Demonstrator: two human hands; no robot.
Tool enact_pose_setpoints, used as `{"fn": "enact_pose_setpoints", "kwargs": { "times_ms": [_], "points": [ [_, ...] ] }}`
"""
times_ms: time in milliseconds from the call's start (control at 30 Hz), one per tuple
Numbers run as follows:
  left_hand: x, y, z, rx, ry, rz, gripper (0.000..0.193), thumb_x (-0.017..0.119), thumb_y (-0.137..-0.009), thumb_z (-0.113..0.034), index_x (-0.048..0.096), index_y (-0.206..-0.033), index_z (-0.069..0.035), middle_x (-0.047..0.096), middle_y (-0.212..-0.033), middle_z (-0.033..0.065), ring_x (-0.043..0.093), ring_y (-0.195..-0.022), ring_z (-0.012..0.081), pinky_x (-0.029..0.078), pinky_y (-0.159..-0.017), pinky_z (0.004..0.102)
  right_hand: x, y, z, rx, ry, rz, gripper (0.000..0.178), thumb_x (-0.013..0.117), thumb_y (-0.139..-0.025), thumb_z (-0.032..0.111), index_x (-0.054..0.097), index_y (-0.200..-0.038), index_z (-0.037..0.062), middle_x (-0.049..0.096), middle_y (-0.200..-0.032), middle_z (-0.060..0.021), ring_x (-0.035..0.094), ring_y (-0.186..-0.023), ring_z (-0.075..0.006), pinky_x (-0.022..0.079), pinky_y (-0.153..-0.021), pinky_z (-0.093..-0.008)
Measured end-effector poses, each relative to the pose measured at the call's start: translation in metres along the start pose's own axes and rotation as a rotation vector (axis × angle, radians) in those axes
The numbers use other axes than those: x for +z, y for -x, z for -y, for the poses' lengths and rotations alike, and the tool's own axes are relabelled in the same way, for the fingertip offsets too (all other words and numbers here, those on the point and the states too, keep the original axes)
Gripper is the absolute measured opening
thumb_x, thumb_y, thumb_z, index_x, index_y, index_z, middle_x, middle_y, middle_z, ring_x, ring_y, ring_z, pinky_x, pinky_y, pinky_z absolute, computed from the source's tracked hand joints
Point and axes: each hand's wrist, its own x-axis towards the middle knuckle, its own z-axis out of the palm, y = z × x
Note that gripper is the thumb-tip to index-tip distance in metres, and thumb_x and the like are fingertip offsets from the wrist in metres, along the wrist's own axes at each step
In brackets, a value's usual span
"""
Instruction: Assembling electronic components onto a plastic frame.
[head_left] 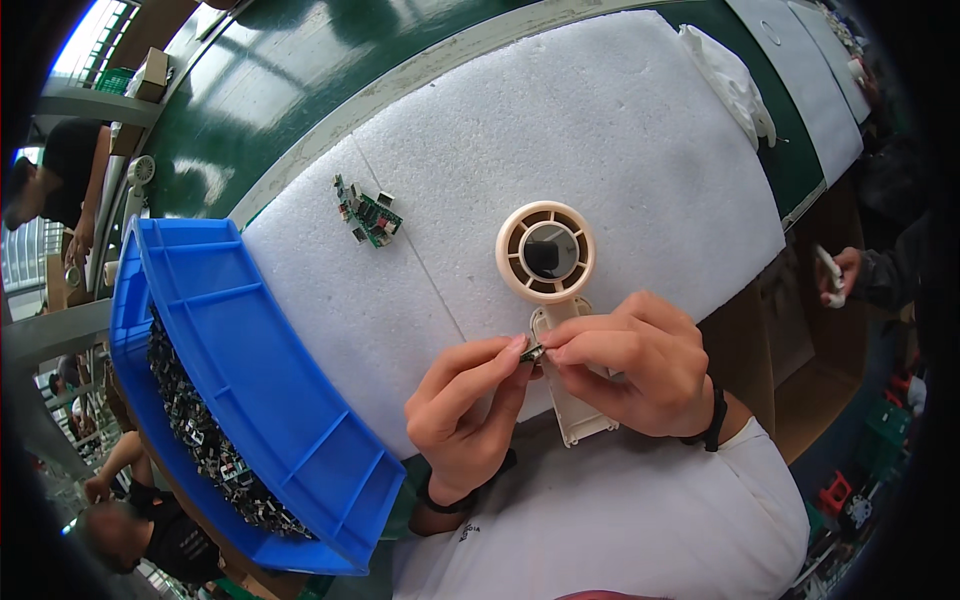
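A small green circuit board [531, 353] is pinched between my two hands, right above the open handle of a handheld fan. My left hand [465, 410] grips the board's left side with thumb and forefinger. From the other side, the fingertips of my right hand [640, 365] close on the same board, and partly hide it. The cream handheld fan [546, 252] lies on the white foam sheet, its round head pointing away from me. Its handle shell [575, 420] shows an open inside beneath my hands. Several green circuit boards [370, 215] lie in a small pile, left of the fan.
A blue plastic bin [250, 330] full of small circuit boards stands at the left. White foam sheet [640, 130] covers the green table. A white plastic bag [725, 80] lies at the far right. Other people are nearby; one hand [843, 277] at the right holds a white part.
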Motion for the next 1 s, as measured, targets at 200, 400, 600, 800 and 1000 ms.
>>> {"fn": "enact_pose_setpoints", "kwargs": {
  "times_ms": [200, 400, 600, 800, 1000],
  "points": [
    [0.015, 0.010, -0.003, 0.170, -0.296, -0.111, 0.036, 0.072, -0.081, 0.018, 0.071, -0.115, 0.005, 0.067, -0.115, 0.0208, 0.074, -0.092, 0.0275, 0.062, -0.081, 0.0312, 0.003, 0.006, 0.014, 0.335, -0.245, -0.066, 0.028, 0.080, -0.081, 0.000, 0.057, -0.093, 0.0085, 0.078, -0.093, -0.0051, 0.054, -0.063, -0.0053, 0.042, -0.055, -0.0189],
    [0.031, 0.020, -0.006, 0.259, -0.481, -0.277, 0.035, 0.071, -0.080, 0.018, 0.071, -0.114, 0.006, 0.068, -0.106, 0.0238, 0.071, -0.090, 0.0286, 0.061, -0.076, 0.0319, 0.011, 0.012, 0.022, 0.530, -0.530, -0.127, 0.033, 0.082, -0.081, 0.001, 0.051, -0.089, 0.0092, 0.078, -0.090, -0.0105, 0.052, -0.065, -0.0012, 0.039, -0.055, -0.0179],
    [0.033, 0.021, -0.002, 0.320, -0.548, -0.251, 0.038, 0.071, -0.079, 0.019, 0.070, -0.115, 0.008, 0.065, -0.108, 0.0262, 0.071, -0.092, 0.0314, 0.062, -0.077, 0.0331, 0.016, 0.016, 0.019, 0.459, -0.497, -0.152, 0.037, 0.083, -0.079, -0.002, 0.049, -0.087, 0.0097, 0.078, -0.090, -0.0122, 0.051, -0.065, 0.0003, 0.038, -0.054, -0.0185],
    [0.034, 0.017, -0.002, 0.338, -0.614, -0.238, 0.038, 0.075, -0.076, 0.019, 0.070, -0.113, 0.009, 0.064, -0.112, 0.0226, 0.073, -0.096, 0.0307, 0.065, -0.082, 0.0325, 0.014, 0.013, 0.017, 0.425, -0.410, -0.137, 0.036, 0.085, -0.078, -0.002, 0.052, -0.086, 0.0092, 0.078, -0.088, -0.0113, 0.053, -0.065, -0.0013, 0.039, -0.055, -0.0189],
    [0.030, 0.017, -0.005, 0.272, -0.574, -0.246, 0.041, 0.072, -0.078, 0.018, 0.072, -0.115, 0.004, 0.067, -0.111, 0.0212, 0.073, -0.093, 0.0295, 0.062, -0.077, 0.0329, -0.012, 0.001, 0.001, 0.268, -0.284, 0.132, 0.036, 0.087, -0.075, 0.002, 0.058, -0.095, 0.0057, 0.077, -0.095, -0.0124, 0.064, -0.075, -0.0111, 0.048, -0.062, -0.0218]
  ]
}}
